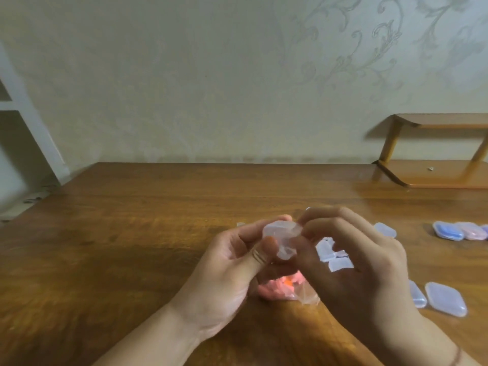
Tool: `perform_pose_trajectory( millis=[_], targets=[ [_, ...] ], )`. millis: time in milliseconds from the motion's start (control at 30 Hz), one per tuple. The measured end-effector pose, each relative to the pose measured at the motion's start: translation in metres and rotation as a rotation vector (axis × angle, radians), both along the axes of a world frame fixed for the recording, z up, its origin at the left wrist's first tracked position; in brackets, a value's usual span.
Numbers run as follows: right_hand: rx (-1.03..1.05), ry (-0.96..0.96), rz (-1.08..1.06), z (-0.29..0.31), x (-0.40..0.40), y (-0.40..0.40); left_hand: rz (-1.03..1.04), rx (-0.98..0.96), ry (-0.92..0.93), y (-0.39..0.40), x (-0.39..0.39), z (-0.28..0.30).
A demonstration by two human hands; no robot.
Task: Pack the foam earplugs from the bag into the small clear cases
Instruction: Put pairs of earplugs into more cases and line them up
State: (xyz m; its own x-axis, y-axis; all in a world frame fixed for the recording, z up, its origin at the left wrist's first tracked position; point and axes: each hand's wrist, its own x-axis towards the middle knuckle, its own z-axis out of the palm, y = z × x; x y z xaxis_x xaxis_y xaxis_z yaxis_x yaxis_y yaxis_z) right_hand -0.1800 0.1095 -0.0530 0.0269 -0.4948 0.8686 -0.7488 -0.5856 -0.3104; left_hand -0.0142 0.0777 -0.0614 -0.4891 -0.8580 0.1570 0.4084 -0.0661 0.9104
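One bag (287, 289); roughly nine clear cases (446, 298), partly hidden.

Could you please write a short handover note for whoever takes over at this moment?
Left hand and right hand both hold one clear case above the table.
The bag of earplugs lies below the hands.
Empty cases lie on the right; filled cases sit far right.
Done: a few cases packed.
Left: whether the held case is filled cannot be told; then pack the remaining ones.
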Motion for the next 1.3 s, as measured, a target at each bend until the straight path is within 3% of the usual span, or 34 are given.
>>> perform_pose_trajectory(
  millis=[100,167,233,333,467,600,833,967,1067,1167,1300],
  targets=[
    [0.077,-0.049,0.016,0.000,-0.004,-0.001,-0.092,-0.210,-0.259,0.002,0.000,-0.006],
    [0.158,-0.024,0.063,0.001,-0.006,-0.003,-0.163,-0.238,-0.314,0.003,0.001,-0.007],
    [0.206,-0.098,0.111,0.004,-0.012,-0.004,-0.154,-0.126,-0.217,0.001,0.004,0.000],
    [0.258,-0.275,0.068,0.013,-0.031,-0.005,-0.044,0.141,0.072,-0.010,0.012,0.006],
    [0.633,0.129,-0.092,0.013,-0.049,-0.011,0.236,0.358,0.188,-0.025,0.022,0.015],
    [0.814,0.250,0.000,0.009,-0.036,-0.010,0.445,0.512,0.208,-0.036,0.027,0.014],
    [0.813,0.485,-0.121,-0.005,-0.012,-0.023,0.482,0.512,0.116,-0.037,0.022,0.009],
    [0.938,0.568,-0.206,-0.002,0.000,-0.026,0.466,0.497,0.105,-0.037,0.022,0.007],
    [0.921,0.570,-0.203,-0.003,-0.003,-0.027,0.458,0.474,0.090,-0.038,0.023,0.006],
    [0.977,0.426,-0.198,-0.003,-0.002,-0.026,0.470,0.450,0.044,-0.039,0.022,0.004],
    [0.821,0.355,-0.158,-0.015,-0.003,-0.028,0.476,0.427,0.020,-0.039,0.021,0.002]
  ],
)
